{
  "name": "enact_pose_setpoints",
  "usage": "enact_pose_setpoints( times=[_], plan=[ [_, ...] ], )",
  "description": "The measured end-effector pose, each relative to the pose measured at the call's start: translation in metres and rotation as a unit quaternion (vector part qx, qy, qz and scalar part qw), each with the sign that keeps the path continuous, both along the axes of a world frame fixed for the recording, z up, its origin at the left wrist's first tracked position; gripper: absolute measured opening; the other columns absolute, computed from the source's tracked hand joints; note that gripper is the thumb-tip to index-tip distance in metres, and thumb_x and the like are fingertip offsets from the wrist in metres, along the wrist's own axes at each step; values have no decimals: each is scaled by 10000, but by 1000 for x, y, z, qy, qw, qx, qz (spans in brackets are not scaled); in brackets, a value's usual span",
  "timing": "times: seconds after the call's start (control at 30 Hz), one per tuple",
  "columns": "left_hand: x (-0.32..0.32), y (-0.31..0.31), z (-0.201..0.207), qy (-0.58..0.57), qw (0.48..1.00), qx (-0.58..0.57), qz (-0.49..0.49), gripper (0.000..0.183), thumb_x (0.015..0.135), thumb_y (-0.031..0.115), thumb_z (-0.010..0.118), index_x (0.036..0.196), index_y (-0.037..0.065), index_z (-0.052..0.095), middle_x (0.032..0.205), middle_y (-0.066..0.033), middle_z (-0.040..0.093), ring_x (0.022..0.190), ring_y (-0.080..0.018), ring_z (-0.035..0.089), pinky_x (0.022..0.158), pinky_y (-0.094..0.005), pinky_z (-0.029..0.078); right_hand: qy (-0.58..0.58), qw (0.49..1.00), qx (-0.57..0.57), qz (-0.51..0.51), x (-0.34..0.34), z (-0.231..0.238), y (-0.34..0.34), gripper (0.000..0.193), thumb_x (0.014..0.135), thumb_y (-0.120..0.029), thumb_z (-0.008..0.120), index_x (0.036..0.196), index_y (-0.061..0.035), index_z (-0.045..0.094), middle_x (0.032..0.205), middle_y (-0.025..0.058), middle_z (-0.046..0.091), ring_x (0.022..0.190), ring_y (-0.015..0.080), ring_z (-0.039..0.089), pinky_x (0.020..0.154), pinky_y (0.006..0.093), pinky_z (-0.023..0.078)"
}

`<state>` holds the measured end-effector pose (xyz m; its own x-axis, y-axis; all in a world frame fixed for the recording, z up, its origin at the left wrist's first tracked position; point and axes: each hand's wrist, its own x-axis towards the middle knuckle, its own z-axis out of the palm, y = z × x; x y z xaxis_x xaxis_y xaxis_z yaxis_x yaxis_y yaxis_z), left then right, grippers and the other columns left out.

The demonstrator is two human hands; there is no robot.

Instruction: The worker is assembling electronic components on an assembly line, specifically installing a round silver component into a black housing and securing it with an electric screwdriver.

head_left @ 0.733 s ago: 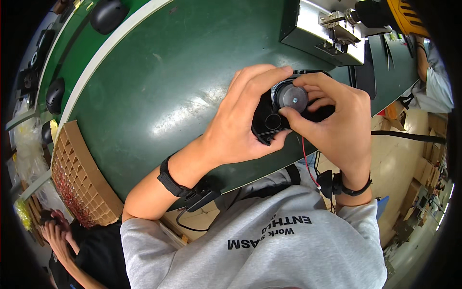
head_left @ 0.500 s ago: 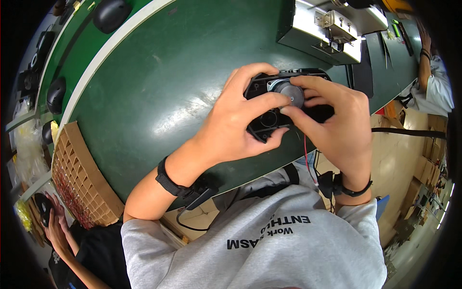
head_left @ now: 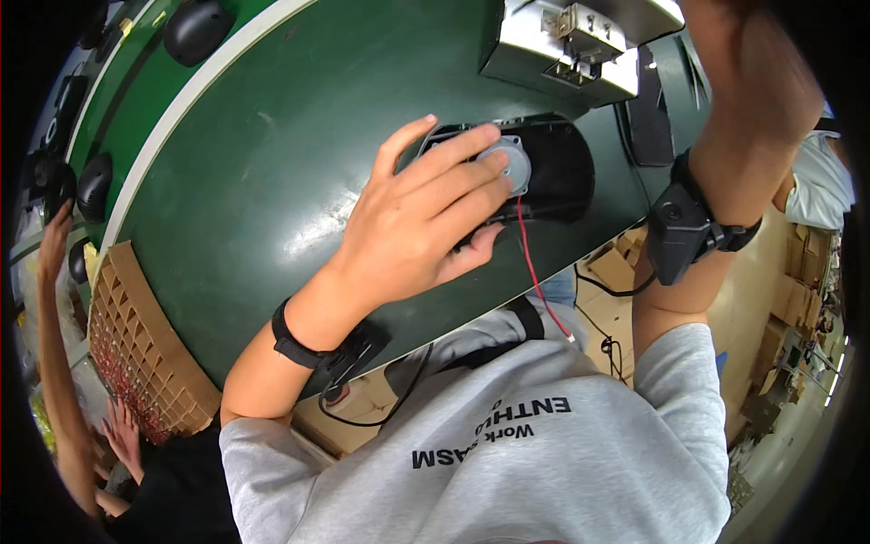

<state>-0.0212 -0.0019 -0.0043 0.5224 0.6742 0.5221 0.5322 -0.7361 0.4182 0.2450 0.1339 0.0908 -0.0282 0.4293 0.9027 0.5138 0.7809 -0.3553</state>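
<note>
My left hand (head_left: 421, 208) lies over a black plastic housing (head_left: 566, 172) on the green bench, its thumb at the near edge and its fingers across a round grey speaker (head_left: 517, 168). The speaker has a metal flange with screw holes and sits in the housing, partly under my fingertips. From it a red wire (head_left: 535, 258) runs over the bench edge toward my lap, ending in a small white plug. My right hand (head_left: 775, 77) is stretched out to the far right, smeared by motion, its fingers hidden at the picture's rim.
A metal box-shaped fixture (head_left: 580, 54) stands beyond the housing. Left of me leans a cardboard divider tray (head_left: 149, 335) with red wired parts. Black rounded shells (head_left: 195, 32) lie past the white bench rail (head_left: 163, 159). Co-workers' arms (head_left: 63, 317) show at left, a sleeve (head_left: 816, 177) at right.
My right hand has let go of the speaker and swung away to the far right. My left hand now lies flatter across the speaker and housing. At left, a co-worker's arm has reached forward.
</note>
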Motion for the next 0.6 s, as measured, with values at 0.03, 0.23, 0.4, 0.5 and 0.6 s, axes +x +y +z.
enact_pose_setpoints(
  times=[0.03, 0.23, 0.4, 0.5, 0.6],
  plan=[
    [6, 0, 3, -14, 1000, 12, -10, 389, 697, 122, 804, 1082, 114, 747, 1262, -39, 701, 1242, -252, 635, 1106, -516, 396, 19, 1000, 6, 7, 42, 6, 31, 150, 1024, -139, 577, 1093, -5, 582, 683, 28, 491, 524, 121, 463, 536, 294, 461],
    [9, -9, 7, 49, 999, 6, 13, 442, 725, 195, 842, 1148, 108, 751, 1229, -6, 700, 1256, -189, 624, 1115, -549, 376, 171, 976, -5, 138, -78, 47, -25, 179, 1026, -168, 590, 1127, -24, 550, 574, -38, 384, 433, 90, 417, 424, 260, 438],
    [12, -11, -1, 40, 999, 34, 11, 427, 729, 181, 842, 1137, 103, 745, 1208, 9, 702, 1237, -164, 633, 1152, -599, 354, 173, 922, -189, 290, -30, 34, -25, 167, 1030, -169, 564, 1107, -22, 570, 662, 7, 463, 541, 119, 471, 539, 288, 449],
    [16, -13, 1, 38, 998, 29, 31, 406, 726, 158, 838, 1116, 99, 746, 1202, 5, 701, 1227, -157, 638, 1155, -639, 344, 186, 905, -235, 302, -32, 32, -27, 105, 1019, -135, 527, 963, -51, 553, 672, 5, 381, 582, 123, 407, 598, 326, 400],
    [18, -14, 2, 20, 999, 0, 28, 392, 723, 147, 833, 1100, 87, 745, 1194, -6, 699, 1218, -161, 640, 1131, -657, 364, 199, 897, -251, 305, -33, 32, -29, 88, 1018, -135, 534, 994, -53, 555, 673, -2, 394, 576, 117, 399, 594, 320, 394]
  ],
)
